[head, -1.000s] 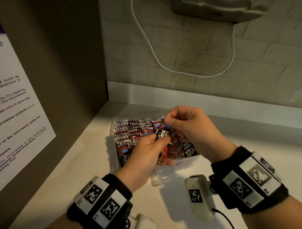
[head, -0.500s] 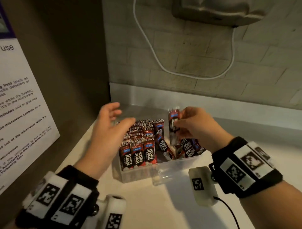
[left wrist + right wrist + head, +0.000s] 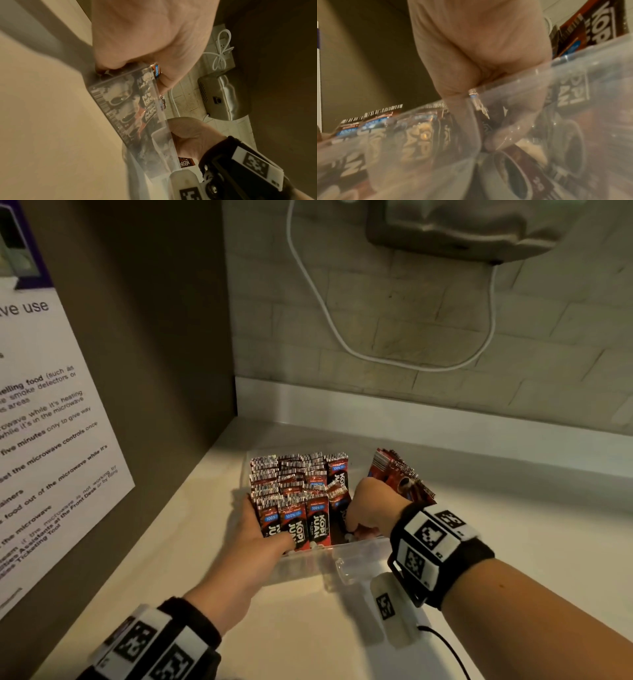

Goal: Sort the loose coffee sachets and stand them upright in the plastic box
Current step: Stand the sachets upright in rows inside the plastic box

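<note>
The pale surface [image 3: 144, 542] lies open near and left of the clear plastic box [image 3: 308, 563]. Upright "KOPI JUAN" sachets [image 3: 291, 494] fill its left side. The left hand [image 3: 257, 535] wraps the near-left corner; the right hand [image 3: 373, 505] reaches inside, fingers [image 3: 489, 143] pinching a sachet [image 3: 485, 124].

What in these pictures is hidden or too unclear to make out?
- Right hand fingertips: head view, hidden by its own back inside the plastic box; the right wrist view is blurred through the wall.
- Left hand fingers: head view, hidden behind the upright sachets.
- Sachets leaning at the right: their count, hidden by the right hand.
- Wall notice: cut off by the left edge.
</note>
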